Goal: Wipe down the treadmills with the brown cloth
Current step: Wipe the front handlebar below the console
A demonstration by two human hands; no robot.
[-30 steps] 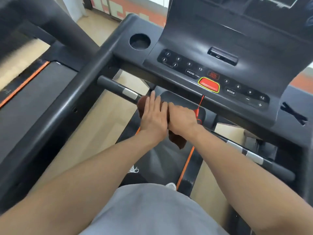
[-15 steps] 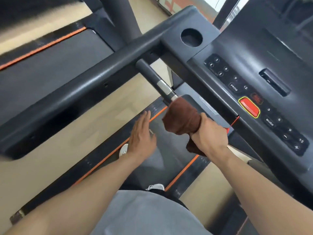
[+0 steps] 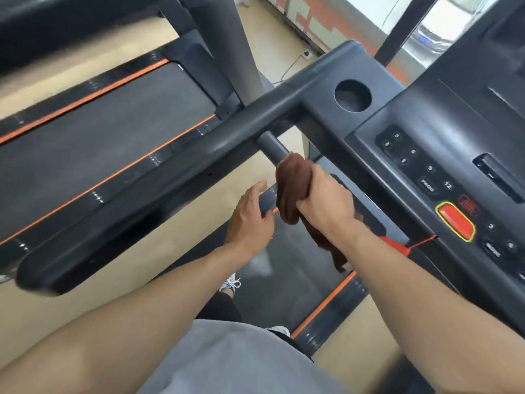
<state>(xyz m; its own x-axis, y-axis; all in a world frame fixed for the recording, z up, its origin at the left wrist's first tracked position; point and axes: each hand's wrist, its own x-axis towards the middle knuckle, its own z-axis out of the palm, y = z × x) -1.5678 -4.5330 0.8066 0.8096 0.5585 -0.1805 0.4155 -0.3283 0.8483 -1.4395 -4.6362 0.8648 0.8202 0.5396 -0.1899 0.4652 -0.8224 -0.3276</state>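
Beige flooring (image 3: 71, 302) ran beneath two black treadmills with orange-edged belts, the second treadmill (image 3: 85, 143) lying to the left, and a far window showed a parked car (image 3: 437, 32). On the near treadmill's console (image 3: 426, 132) the keys read "PROG" and "12" beside a red stop button (image 3: 456, 221). The right hand (image 3: 326, 203) gripped the brown cloth (image 3: 292, 183) around the crossbar handle (image 3: 272, 147), while the left hand (image 3: 250, 220) hung open just left of it.
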